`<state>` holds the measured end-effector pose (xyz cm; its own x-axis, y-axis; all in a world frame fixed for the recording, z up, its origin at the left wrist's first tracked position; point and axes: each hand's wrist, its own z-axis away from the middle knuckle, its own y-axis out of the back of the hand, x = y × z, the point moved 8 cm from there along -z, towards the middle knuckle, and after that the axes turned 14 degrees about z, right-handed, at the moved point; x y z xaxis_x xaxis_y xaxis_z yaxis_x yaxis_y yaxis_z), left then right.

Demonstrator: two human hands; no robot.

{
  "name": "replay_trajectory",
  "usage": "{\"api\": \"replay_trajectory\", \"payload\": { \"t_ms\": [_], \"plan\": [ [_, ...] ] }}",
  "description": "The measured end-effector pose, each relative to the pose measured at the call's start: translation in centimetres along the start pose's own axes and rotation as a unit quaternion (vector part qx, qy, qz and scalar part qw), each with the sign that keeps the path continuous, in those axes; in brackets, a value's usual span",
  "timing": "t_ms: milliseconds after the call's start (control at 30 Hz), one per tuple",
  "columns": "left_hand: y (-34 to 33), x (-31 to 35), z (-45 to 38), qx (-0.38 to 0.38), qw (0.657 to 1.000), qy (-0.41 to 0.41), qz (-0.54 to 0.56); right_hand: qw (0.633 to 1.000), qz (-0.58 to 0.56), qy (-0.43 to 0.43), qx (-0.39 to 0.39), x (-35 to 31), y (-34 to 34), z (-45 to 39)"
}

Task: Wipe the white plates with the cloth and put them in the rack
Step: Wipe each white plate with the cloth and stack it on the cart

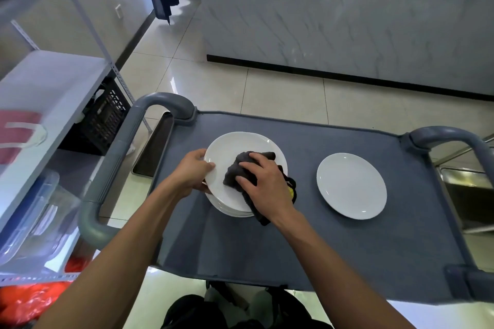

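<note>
Right hand (263,184) nearest, palm down, fingers spread and curled over dark cloth (242,168), pressing it onto top plate (235,147). Cloth bunched under palm, tail trailing toward body off plate's near right edge; yellow bit showing at its right side. Left hand (191,171) at plate's left rim, thumb on top, fingers tucked beneath: pinching rim, plate tilted up slightly off stack (230,209) below. Wiping underway, likely. Unwiped plate surface lying up and left of right fingers, so next stroke away from body. Single plate (351,185) flat on cart top (320,248), well apart to right, right hand nearer. Rack not identified in view.
</note>
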<state>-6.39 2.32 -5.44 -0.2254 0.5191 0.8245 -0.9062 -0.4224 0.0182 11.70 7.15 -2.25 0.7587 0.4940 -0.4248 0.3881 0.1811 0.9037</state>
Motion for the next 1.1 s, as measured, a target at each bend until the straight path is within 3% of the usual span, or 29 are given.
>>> {"api": "replay_trajectory", "payload": {
  "t_ms": [233,833,967,1100],
  "plan": [
    [-0.1,-0.3,-0.3,-0.008,0.998,-0.008,0.054,0.985,0.142,0.053,-0.080,0.2,-1.4,1.8],
    [-8.3,2.9,2.0,0.021,0.977,-0.102,0.185,0.983,0.141,0.048,0.111,2.7,2.8,2.7],
    [-10.4,3.3,2.3,0.017,0.975,-0.105,0.196,0.973,0.171,0.072,0.135,5.3,4.8,3.0],
    [-12.6,3.7,2.5,0.009,0.977,-0.104,0.184,0.969,0.193,0.039,0.148,10.0,7.1,2.6]
  ]
}}
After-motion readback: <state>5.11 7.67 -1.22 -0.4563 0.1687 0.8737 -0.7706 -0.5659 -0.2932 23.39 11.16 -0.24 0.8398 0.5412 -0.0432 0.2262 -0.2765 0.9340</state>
